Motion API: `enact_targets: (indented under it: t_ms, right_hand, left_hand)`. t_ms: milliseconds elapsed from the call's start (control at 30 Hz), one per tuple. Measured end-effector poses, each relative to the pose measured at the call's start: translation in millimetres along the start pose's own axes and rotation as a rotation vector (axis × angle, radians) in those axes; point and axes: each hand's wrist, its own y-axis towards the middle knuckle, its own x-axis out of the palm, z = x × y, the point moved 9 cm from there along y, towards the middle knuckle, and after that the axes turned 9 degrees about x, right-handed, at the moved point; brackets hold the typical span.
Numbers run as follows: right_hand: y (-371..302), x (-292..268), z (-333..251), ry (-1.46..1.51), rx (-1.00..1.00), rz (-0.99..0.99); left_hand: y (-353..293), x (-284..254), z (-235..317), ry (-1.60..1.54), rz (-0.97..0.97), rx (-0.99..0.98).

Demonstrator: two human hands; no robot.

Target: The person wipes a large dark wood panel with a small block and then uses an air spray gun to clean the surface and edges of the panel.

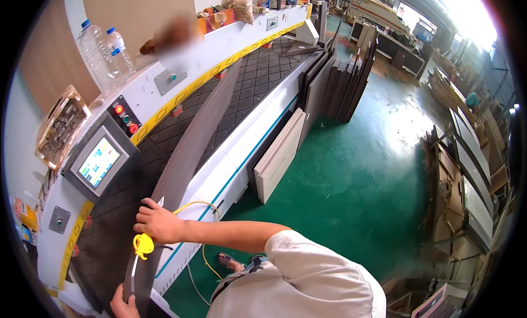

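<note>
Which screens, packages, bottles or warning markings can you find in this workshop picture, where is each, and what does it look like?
Touchscreen: on the machine's grey console at left, square, with bright coloured blocks.
Plastic bottles: on the machine's top edge, clear with blue caps.
Warning stripe: along the machine bed, long, yellow.
Clear packet: left of the console, flat, dark contents.

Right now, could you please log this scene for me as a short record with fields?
Place: workshop, green floor
Machine: long bed, touch screen
Panel: long grey panel lying on the bed
Left hand: grips the panel's near end
Right hand: rests on the panel
Yellow tool: by the right hand
Stacked: boards leaning against the machine
</note>
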Motion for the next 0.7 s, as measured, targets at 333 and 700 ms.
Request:
enact_targets:
  t_ms: [333, 700]
  right_hand:
    - [46.9, 33.5, 14.0, -0.025, 0.053, -0.078]
    - [27.8, 24.4, 8.3, -0.008, -0.028, -0.002]
  left_hand:
    - [-56.4, 370.5, -198.3, -1.552, 0.136, -1.105]
    - [-19.0, 357.2, -237.2, -1.819, 0.289, -1.175]
